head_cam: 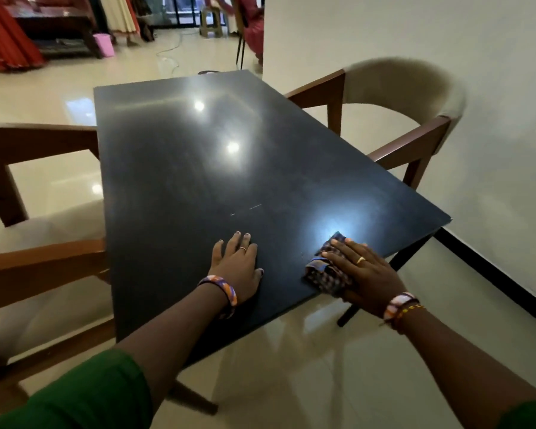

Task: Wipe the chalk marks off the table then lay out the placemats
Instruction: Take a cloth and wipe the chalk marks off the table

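Right grip [358,270] presses cloth [327,274] on dark table [198,168] (glossy, tiled room).

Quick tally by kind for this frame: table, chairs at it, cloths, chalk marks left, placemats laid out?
Table: 1
Chairs: 2, left chair, right chair
Checked cloth: 1, under the right hand
Chalk marks: 2 short dashes, ahead of the left hand
Placemats: 0 in view
Total: 6
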{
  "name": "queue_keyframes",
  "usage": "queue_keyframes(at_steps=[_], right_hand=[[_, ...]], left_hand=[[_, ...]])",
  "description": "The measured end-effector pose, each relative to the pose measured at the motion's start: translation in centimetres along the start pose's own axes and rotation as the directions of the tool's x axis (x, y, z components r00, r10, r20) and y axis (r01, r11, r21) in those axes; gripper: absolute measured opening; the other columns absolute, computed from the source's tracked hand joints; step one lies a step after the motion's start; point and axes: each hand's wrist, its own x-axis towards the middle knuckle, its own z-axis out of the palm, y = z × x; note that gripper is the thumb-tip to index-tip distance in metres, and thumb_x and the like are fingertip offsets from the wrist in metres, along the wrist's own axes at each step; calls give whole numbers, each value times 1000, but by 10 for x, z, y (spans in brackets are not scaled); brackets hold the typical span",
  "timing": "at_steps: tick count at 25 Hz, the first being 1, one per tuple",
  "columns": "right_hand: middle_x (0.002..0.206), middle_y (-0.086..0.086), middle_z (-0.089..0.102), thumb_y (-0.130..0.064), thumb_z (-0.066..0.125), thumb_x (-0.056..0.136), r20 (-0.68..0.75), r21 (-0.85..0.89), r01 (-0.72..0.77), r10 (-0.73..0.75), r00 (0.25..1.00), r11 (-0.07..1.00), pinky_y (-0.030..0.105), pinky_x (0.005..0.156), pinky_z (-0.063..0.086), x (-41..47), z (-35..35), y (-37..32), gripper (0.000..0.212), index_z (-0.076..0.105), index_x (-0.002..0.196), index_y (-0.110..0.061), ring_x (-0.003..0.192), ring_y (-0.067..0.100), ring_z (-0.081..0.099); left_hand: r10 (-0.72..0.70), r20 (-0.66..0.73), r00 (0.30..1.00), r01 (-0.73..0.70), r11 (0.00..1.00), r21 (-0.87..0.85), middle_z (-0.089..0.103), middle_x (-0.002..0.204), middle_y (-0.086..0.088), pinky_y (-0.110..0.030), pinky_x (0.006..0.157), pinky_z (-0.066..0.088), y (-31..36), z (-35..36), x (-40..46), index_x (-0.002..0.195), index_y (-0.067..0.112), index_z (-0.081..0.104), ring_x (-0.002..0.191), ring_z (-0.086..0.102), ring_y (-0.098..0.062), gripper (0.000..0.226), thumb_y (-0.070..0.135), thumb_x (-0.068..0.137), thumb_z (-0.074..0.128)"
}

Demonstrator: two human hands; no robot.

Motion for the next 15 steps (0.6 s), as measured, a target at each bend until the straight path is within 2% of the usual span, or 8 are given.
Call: queue_keyframes(at_steps=[1,3,4,6,9,11,12,15], right_hand=[[140,8,50,-49,53,71,6,7,-109,109,994,994,47,103,40,-2,-4,19,71,35,138,-31,131,29,44],[152,6,32,-38,65,75,73,62,-338,333,940,939,53,111,25,-7,-8,56,82,24,145,-32,141,31,27],[156,4,20,-32,69,77,160,85,-443,427,890,892,50,114,16,-8,-11,74,86,19,147,-30,145,29,15],[159,1,4,-27,67,80,284,42,-553,521,805,832,46,117,12,-7,-17,112,91,8,149,-25,147,26,2],[159,-2,-5,-31,63,78,393,-33,-535,503,770,844,48,116,12,7,-27,164,96,0,150,-28,147,24,-3],[159,-3,-7,-42,51,68,472,-53,-492,456,755,869,47,118,10,15,-35,191,97,-2,149,-31,147,23,-4],[159,-3,-8,-41,46,66,496,-48,-470,430,754,881,46,118,11,19,-37,201,95,-2,149,-32,147,23,-4],[159,-5,-11,-19,50,85,541,101,-472,350,765,876,47,119,8,29,-44,237,79,4,149,-31,146,23,-10]], left_hand=[[17,2,1000,-17,1000,4,2,159,-4,-45,117,0,8,-2,10,147,13,17,147,-5,-21,57,34,97,35],[44,19,999,-45,999,11,2,159,-5,-45,117,1,23,-5,25,148,12,14,147,-4,-21,58,32,97,34],[54,35,998,-55,998,13,2,159,-6,-44,117,2,31,-7,33,148,11,13,147,-2,-21,58,32,97,34],[63,72,995,-63,998,6,2,159,-7,-43,118,6,45,-10,46,148,10,13,147,1,-23,59,31,97,36],[6,103,995,-2,999,-41,1,159,-9,-42,117,14,69,-15,71,148,9,13,146,3,-30,61,32,97,38],[-57,95,994,63,996,-64,2,158,-11,-42,117,15,93,-15,89,148,8,13,146,3,-32,62,34,97,38],[-82,85,993,87,994,-66,3,158,-12,-42,117,15,106,-15,97,147,8,13,146,2,-32,62,35,97,37],[-142,63,988,145,988,-46,2,158,-14,-44,119,11,171,-12,125,148,7,10,145,1,-35,64,40,98,32]])
